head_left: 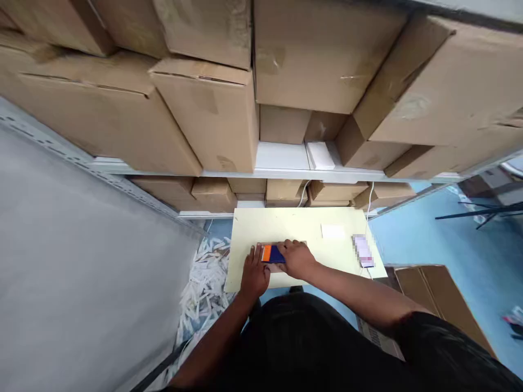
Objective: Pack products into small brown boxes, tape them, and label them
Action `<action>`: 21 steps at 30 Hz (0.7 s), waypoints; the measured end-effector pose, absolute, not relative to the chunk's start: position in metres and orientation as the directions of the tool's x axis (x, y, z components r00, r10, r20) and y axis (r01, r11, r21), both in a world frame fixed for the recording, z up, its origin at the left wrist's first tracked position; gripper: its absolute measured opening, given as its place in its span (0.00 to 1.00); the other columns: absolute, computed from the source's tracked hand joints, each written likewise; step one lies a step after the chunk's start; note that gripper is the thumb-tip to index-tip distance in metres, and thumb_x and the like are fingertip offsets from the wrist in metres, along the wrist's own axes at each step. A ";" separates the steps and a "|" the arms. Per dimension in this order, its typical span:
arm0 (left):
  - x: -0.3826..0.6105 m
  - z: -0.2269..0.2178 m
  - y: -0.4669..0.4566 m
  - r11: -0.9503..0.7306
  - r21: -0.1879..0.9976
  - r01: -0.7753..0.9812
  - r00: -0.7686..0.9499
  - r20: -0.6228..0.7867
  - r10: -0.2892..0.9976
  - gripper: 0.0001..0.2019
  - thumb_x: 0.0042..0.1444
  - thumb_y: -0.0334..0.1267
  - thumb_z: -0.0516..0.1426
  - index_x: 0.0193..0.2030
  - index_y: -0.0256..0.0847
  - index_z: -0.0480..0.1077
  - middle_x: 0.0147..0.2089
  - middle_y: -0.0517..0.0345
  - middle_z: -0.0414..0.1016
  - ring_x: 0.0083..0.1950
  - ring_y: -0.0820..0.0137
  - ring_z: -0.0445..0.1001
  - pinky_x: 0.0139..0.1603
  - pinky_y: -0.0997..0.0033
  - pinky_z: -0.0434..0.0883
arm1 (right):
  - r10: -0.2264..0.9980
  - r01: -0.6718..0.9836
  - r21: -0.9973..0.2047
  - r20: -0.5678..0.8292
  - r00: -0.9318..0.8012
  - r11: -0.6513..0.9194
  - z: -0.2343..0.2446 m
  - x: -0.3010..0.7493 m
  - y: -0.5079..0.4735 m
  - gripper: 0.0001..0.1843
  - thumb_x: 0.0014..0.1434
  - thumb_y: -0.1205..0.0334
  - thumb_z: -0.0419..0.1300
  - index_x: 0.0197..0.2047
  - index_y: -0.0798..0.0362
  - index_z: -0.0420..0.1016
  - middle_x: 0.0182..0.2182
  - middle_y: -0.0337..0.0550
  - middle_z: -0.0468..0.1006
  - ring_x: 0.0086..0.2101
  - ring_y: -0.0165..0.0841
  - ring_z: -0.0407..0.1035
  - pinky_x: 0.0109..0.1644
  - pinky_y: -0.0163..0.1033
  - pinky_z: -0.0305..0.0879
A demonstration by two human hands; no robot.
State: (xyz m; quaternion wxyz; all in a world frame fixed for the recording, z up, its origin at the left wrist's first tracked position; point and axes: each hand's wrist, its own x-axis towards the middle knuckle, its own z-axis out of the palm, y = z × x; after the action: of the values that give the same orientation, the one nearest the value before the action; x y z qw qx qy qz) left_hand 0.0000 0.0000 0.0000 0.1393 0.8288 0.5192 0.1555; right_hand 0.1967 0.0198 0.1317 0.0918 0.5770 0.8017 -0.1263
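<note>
1. the table (294, 218) was pale yellow and stood on a blue floor (412, 223); a greyish wall (90, 261) rose to its left.
2. white strips (208, 272) littered the floor left of the table.
3. beyond the table, a shelf (280, 155) bore brown boxes (212, 120), their contents hidden.
4. a carton (433, 288) lay right of the table.
5. at the table's right side were a white card (333, 232) and a pixelated slab (363, 250).
6. the orange-and-blue packet (266, 253) was on the table, left of its middle.
7. the left hand (254, 275), fingers nearly straight, touched the packet toward the table's left edge; the right hand (299, 259), fingers bent, covered its other end. whether either gripped, i could not tell.
</note>
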 end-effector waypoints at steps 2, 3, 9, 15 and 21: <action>0.000 0.003 0.003 -0.427 0.371 0.825 0.424 0.093 0.901 0.35 0.63 0.34 0.51 0.77 0.31 0.50 0.80 0.45 0.43 0.80 0.48 0.42 0.73 0.41 0.56 | 0.889 0.945 -0.113 -0.321 -0.328 0.307 0.132 0.197 0.022 0.37 0.62 0.44 0.62 0.67 0.54 0.61 0.54 0.58 0.74 0.48 0.50 0.70 0.51 0.52 0.66; 0.001 0.004 0.004 -0.427 0.361 0.829 0.428 0.082 0.900 0.34 0.64 0.35 0.50 0.77 0.34 0.51 0.80 0.47 0.43 0.80 0.47 0.42 0.72 0.39 0.55 | 0.883 0.944 -0.120 -0.331 -0.331 0.309 0.132 0.198 0.023 0.37 0.62 0.44 0.62 0.67 0.54 0.61 0.54 0.58 0.74 0.48 0.50 0.70 0.52 0.51 0.65; 0.005 0.016 0.004 -0.395 0.319 0.861 0.414 0.010 0.910 0.31 0.67 0.39 0.49 0.77 0.42 0.54 0.80 0.52 0.42 0.79 0.45 0.45 0.72 0.35 0.53 | 0.869 0.930 -0.164 -0.335 -0.365 0.328 0.132 0.210 0.031 0.39 0.64 0.41 0.58 0.70 0.51 0.58 0.55 0.57 0.74 0.48 0.50 0.71 0.49 0.50 0.67; 0.009 0.025 0.002 -0.344 0.319 0.883 0.375 -0.040 0.926 0.33 0.68 0.40 0.47 0.78 0.42 0.48 0.79 0.50 0.47 0.79 0.49 0.45 0.74 0.39 0.49 | 0.846 0.916 -0.189 -0.353 -0.400 0.354 0.131 0.250 0.030 0.41 0.64 0.41 0.58 0.72 0.52 0.57 0.55 0.59 0.74 0.49 0.50 0.72 0.52 0.49 0.65; 0.010 0.027 0.003 -0.348 0.277 0.896 0.383 -0.079 0.921 0.33 0.68 0.41 0.46 0.78 0.39 0.47 0.80 0.48 0.45 0.79 0.48 0.46 0.73 0.39 0.52 | 0.830 0.895 -0.204 -0.335 -0.445 0.397 0.137 0.338 0.015 0.40 0.65 0.42 0.56 0.73 0.54 0.58 0.50 0.57 0.75 0.45 0.48 0.73 0.48 0.47 0.65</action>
State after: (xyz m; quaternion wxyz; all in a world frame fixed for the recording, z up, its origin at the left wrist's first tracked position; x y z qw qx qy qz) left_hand 0.0099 0.0030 0.0272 0.1382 0.8199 0.5538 0.0452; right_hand 0.3379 0.0155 0.1371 0.0901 0.5191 0.8309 -0.1788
